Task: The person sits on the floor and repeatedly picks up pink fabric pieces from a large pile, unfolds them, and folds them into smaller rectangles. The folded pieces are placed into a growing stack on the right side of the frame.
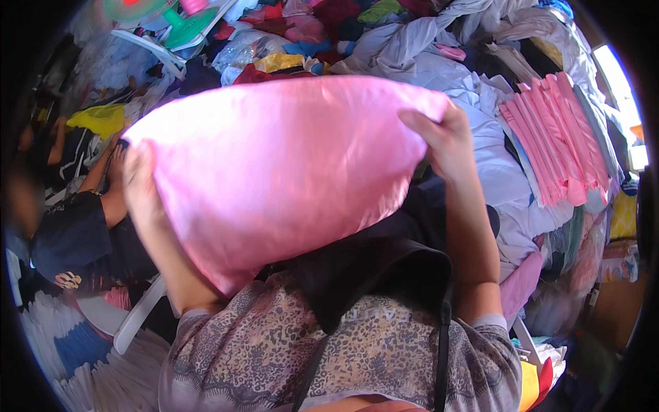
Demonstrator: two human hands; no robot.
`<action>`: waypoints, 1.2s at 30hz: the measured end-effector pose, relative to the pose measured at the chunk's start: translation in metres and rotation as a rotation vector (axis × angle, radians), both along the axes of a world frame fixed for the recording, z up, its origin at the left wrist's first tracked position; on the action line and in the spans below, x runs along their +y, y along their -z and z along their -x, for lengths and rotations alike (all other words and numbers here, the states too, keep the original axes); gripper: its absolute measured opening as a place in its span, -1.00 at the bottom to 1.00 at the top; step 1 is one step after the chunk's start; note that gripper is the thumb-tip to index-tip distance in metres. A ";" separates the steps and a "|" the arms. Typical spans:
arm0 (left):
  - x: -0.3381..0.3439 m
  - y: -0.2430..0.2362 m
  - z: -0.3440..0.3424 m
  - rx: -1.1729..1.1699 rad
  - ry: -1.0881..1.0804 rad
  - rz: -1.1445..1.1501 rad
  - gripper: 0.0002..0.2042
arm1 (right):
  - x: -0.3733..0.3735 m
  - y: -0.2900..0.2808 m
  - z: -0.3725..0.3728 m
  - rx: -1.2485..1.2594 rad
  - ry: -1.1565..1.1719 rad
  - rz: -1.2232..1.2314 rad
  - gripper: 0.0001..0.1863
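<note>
A shiny pink piece of fabric (pixel 295 172) is stretched out in front of my chest. My left hand (pixel 141 175) grips its left edge, fingers closed at the upper corner. At the upper right corner, my right hand (pixel 439 134) pinches the cloth with the thumb on the near side. The fabric's lower edge hangs in a curve over a black cloth (pixel 384 268) on my lap. To the right, beyond my right arm, lies a stack of folded pink fabric pieces (pixel 552 137) on white cloth.
Heaped clothes and fabrics (pixel 302 41) in many colours fill the far side. A green fan (pixel 165 20) stands at the far left. Another person (pixel 75 233) in dark clothing sits close on my left, beside a white chair (pixel 141 312). Stacked white and blue cloths (pixel 82 350) lie lower left.
</note>
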State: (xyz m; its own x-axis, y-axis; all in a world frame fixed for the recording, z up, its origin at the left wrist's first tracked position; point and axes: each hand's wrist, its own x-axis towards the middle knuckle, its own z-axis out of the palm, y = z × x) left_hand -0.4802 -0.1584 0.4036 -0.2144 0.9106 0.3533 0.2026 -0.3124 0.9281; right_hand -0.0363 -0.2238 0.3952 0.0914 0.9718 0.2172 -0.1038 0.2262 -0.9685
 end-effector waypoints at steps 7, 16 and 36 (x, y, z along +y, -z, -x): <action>0.110 0.127 -0.020 0.192 0.140 0.217 -0.68 | 0.108 0.112 0.032 -0.069 0.048 0.224 -0.72; 0.137 0.230 -0.021 -0.033 0.128 0.413 -0.69 | 0.097 0.201 0.043 -0.117 -0.198 0.689 -0.45; -0.026 0.142 -0.146 1.075 0.246 0.108 -0.37 | 0.010 0.319 -0.004 -0.275 -0.298 0.779 -0.46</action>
State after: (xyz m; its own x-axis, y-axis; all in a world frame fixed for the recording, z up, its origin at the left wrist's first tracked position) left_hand -0.3345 -0.1845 0.2619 0.3477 0.9234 0.1627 0.8625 -0.3830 0.3308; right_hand -0.0324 -0.2135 0.0757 -0.1482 0.8278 -0.5410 0.2066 -0.5091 -0.8356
